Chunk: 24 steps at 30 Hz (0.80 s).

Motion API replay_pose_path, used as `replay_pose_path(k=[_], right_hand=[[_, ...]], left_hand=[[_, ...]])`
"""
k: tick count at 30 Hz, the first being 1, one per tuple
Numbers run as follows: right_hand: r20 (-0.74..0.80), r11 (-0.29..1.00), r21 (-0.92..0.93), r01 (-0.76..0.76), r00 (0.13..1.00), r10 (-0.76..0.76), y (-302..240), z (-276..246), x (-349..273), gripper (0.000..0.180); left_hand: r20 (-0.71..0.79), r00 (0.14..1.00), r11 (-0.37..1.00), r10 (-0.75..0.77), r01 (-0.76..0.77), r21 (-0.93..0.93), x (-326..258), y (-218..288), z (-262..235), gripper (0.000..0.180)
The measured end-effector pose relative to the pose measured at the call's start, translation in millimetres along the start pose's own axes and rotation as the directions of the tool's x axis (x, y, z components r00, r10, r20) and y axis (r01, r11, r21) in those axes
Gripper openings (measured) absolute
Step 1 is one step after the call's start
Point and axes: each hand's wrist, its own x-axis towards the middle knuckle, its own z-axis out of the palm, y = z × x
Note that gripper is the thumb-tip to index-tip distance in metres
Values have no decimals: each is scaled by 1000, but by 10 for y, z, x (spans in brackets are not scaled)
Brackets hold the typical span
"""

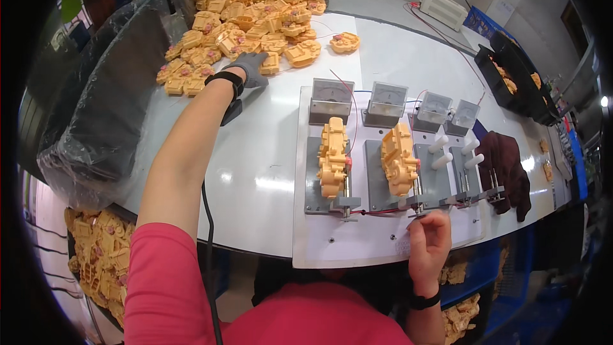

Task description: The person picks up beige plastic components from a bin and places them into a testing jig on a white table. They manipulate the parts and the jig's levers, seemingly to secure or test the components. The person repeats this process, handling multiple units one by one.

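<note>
"Running across the middle of the room, a glossy white table (249,172) throws back streaks of light. What stands around it?"

"A bin lined with crinkled film (89,115) is at its left, a pale metal box (444,9) sits at the back, and black trays (518,83) stand at the right. A rumpled brown cloth (507,182) hangs over the near edge."

"And the parts?"

"A heap of yellow-orange parts (255,22) spreads over the far left of the table. They look like matte moulded plastic, chunky, full of ribs, hollows and rounded bosses. Two more, a left part (332,156) and a right part (400,160), sit on grey blocks on a flat white board (345,249). Behind them stand clear-faced meters (331,97); smooth white pegs (442,161) stick out beside the right part."

"Where are the hands?"

"The left hand (250,69), in a grey knit glove, is at the heap's near edge, its fingers close together; whether they grip a part cannot be told. The bare right hand (430,239) is at the shiny metal rod (417,201) below the right part, thumb and forefinger drawn together there; whether they pinch it cannot be told."
</note>
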Motion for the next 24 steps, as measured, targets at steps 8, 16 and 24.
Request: replay_pose_path(k=[8, 16, 24], right_hand=[[31, 996, -53, 66, 997, -64, -36, 37, 3, 13], [79, 991, 23, 135, 988, -136, -66, 1, 83, 11], [88, 959, 275, 66, 992, -93, -49, -123, 43, 12]], left_hand=[[-22, 990, 982, -138, 134, -131, -380, 167, 83, 75], [174, 962, 158, -209, 209, -965, -1193, -117, -309, 46], [10, 998, -197, -69, -4, -980, -1846, 500, -1198, 32]])
